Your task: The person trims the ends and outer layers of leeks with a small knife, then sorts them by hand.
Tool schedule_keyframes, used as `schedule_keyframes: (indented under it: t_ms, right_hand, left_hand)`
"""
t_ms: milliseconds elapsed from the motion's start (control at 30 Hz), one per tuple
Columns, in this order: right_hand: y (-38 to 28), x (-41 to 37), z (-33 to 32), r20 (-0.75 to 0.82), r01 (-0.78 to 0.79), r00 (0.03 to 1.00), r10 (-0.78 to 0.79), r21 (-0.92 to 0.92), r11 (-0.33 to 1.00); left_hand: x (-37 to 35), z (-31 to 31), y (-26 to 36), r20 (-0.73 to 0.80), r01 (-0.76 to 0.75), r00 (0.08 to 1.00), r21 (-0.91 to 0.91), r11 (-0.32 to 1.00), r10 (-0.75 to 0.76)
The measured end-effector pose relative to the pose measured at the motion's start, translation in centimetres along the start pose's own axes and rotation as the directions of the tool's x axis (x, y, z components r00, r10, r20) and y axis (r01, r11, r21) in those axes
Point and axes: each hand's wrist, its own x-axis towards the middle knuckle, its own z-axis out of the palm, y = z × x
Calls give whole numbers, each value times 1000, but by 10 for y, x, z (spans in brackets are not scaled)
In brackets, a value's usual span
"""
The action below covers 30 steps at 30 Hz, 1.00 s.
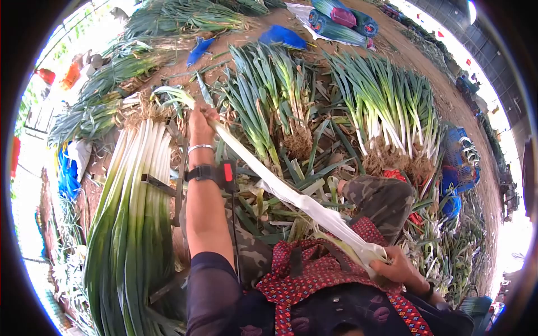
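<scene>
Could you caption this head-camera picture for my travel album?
A pale leek stretches between the left hand and right hand, with bundled leeks lying around.

Objects on and around the bare earth (453, 106).
Top: crumpled blue plastic sheet (283, 36) and smaller blue scrap (200, 51); to their right, wrapped rolls (332, 32) on a white sheet (298, 13). Right: blue openwork basket (463, 175). Left: blue plastic bag (68, 172) beside white cloth (83, 154); farther off, an indistinct orange object (71, 75).
</scene>
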Motion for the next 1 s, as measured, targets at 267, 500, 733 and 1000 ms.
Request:
schedule_keyframes:
  t_ms: [267, 500, 733, 1000]
  right_hand:
    - [5, -33, -26, 108, -169, 979, 173, -48, 985]
    - [65, 17, -37, 77, -15, 996, 40, -296, 955]
    - [-88, 187, 40, 171, 460, 874, -454, 7, 888]
    - [-140, 201, 119, 259, 569, 782, -567, 73, 819]
  left_hand:
    - [-6, -6, 8, 272, 31, 962, -131, 991, 5]
    - [-16, 6, 33, 608, 217, 790, -392, 894, 75]
    - [-60, 37, 30, 727, 353, 678, -449, 821, 107]
    - [-75, 49, 48, 691, 268, 714, -419, 867, 113]
